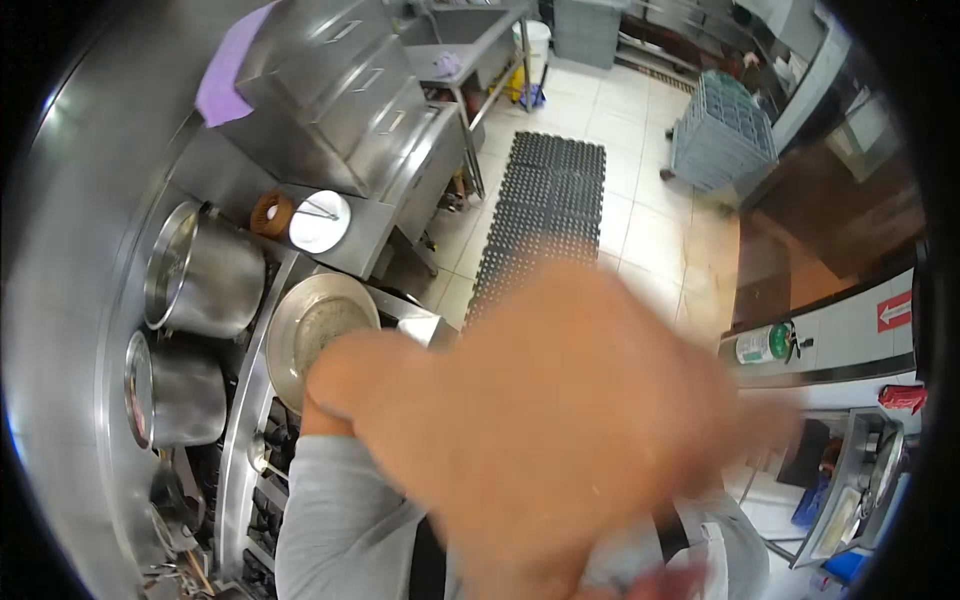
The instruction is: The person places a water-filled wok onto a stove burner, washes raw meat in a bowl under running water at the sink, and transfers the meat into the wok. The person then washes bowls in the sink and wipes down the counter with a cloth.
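Note:
A large bare hand, which seems to be my right hand (540, 410), fills the middle of the view very close to the camera. Motion smears its fingers, and I cannot make out anything held. At its left, a grey sleeve (330, 490) and a bit of bare forearm (320, 422) seem to belong to my left arm; the left hand itself is hidden. Behind the near hand, a wide metal pan (283, 335) on the stove is partly covered from sight. A ladle (258, 453) rests below the pan.
Two steel pots (220, 280) (195, 400) stand along the stove's wall side. Past the pan are a white round container (318, 238) with a utensil across it and a brown basket (272, 215). A black mat (545, 195) lies on the tiles; a grey crate stack (715, 150) stands right.

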`<control>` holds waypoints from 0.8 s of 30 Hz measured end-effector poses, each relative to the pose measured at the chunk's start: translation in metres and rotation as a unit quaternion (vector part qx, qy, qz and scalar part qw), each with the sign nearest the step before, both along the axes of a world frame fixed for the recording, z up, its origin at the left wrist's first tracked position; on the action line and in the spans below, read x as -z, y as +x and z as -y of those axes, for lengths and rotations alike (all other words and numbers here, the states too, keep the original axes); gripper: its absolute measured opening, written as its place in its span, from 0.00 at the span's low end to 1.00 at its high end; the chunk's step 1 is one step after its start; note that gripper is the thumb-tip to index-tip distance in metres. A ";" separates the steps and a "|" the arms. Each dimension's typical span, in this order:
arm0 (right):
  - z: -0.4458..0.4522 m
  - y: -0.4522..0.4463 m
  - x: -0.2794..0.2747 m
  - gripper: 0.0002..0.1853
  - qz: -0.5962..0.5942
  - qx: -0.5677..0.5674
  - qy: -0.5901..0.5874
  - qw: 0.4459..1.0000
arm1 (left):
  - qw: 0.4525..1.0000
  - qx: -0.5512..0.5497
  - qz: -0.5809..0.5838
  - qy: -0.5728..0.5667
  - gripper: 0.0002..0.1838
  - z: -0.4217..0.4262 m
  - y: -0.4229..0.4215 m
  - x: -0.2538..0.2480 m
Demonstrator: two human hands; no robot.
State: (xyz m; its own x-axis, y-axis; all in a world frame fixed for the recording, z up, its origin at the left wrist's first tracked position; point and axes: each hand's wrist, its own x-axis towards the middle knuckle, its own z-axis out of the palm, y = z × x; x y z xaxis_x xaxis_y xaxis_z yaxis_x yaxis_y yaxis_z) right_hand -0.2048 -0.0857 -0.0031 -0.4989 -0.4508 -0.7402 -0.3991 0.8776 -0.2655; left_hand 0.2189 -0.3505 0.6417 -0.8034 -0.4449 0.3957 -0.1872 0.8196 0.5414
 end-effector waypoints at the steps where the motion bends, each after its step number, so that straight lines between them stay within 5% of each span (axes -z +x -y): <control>1: -0.023 -0.040 0.062 0.16 -0.076 -0.318 -0.023 0.945 | 0.998 -0.008 -0.064 0.002 0.14 0.035 -0.023 0.007; 2: -0.007 -0.033 0.037 0.11 -0.115 -0.228 0.063 0.965 | 0.997 -0.018 -0.071 0.011 0.16 0.073 -0.045 0.023; 4: 0.003 -0.047 0.073 0.07 -0.153 -0.169 -0.030 0.973 | 0.993 -0.047 -0.074 0.079 0.17 0.142 -0.084 0.068; 6: 0.052 -0.032 0.037 0.07 0.001 0.155 -0.085 0.984 | 0.978 -0.063 -0.069 0.186 0.14 0.202 -0.110 0.145; 9: 0.133 -0.021 0.016 0.12 -0.014 0.161 -0.153 0.975 | 0.953 -0.096 -0.025 0.286 0.16 0.287 -0.131 0.299; 10: 0.158 -0.032 0.026 0.12 -0.019 0.161 -0.154 0.975 | 0.953 -0.093 -0.029 0.286 0.16 0.310 -0.136 0.313; 14: 0.281 -0.094 0.025 0.17 -0.120 0.027 -0.228 0.966 | 0.936 -0.197 -0.033 0.291 0.15 0.433 -0.153 0.329; 18: 0.402 -0.121 -0.023 0.15 -0.116 0.069 -0.220 0.966 | 0.919 -0.253 -0.073 0.293 0.15 0.570 -0.160 0.311; 21: 0.475 -0.118 -0.067 0.13 0.016 0.237 -0.180 0.954 | 0.909 -0.269 -0.055 0.313 0.15 0.659 -0.174 0.310; 24: 0.498 -0.137 -0.039 0.15 0.023 0.249 -0.100 0.963 | 0.907 -0.265 -0.059 0.323 0.19 0.744 -0.190 0.319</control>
State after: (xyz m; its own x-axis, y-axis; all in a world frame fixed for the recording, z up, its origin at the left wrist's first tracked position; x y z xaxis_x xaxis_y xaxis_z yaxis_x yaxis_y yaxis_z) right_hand -0.3417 -0.5834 0.0360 -0.6587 -0.3000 -0.6900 0.0750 0.8863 -0.4570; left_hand 0.0285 -1.0950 0.3231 -0.3788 -0.9254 -0.0146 -0.3712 0.1375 0.9183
